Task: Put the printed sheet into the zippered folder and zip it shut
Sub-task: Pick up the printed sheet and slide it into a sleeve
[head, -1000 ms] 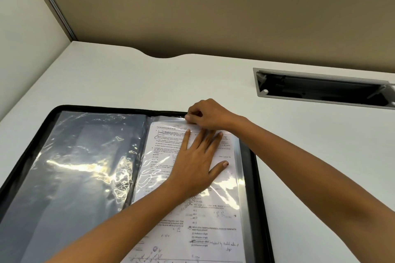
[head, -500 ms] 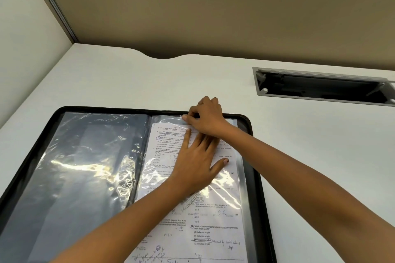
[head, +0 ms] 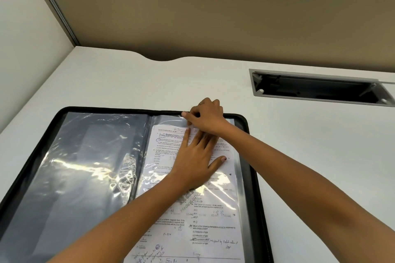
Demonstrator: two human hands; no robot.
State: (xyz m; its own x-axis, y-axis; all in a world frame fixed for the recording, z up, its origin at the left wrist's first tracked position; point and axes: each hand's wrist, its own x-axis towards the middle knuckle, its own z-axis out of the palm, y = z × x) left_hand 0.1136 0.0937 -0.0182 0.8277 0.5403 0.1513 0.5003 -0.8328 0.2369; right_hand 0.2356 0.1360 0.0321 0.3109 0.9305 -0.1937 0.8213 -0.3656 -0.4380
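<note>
now the right hand [head: 206,116] has crept farther, pinching the sleeve's [head: 171,120] far edge; left hand [head: 195,161] flat, pressing the printed sheet [head: 192,220]; zipping remains.

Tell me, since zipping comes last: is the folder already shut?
No, the folder lies open flat on the desk, with both hands on the sheet in its right sleeve.

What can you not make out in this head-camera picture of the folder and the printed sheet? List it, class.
- Folder: near end cut off by the bottom edge; zip pull not visible.
- Printed sheet: small text blurred; middle hidden under the left hand.
- Right hand: fingertips curl under, so what they pinch is unclear.
</note>
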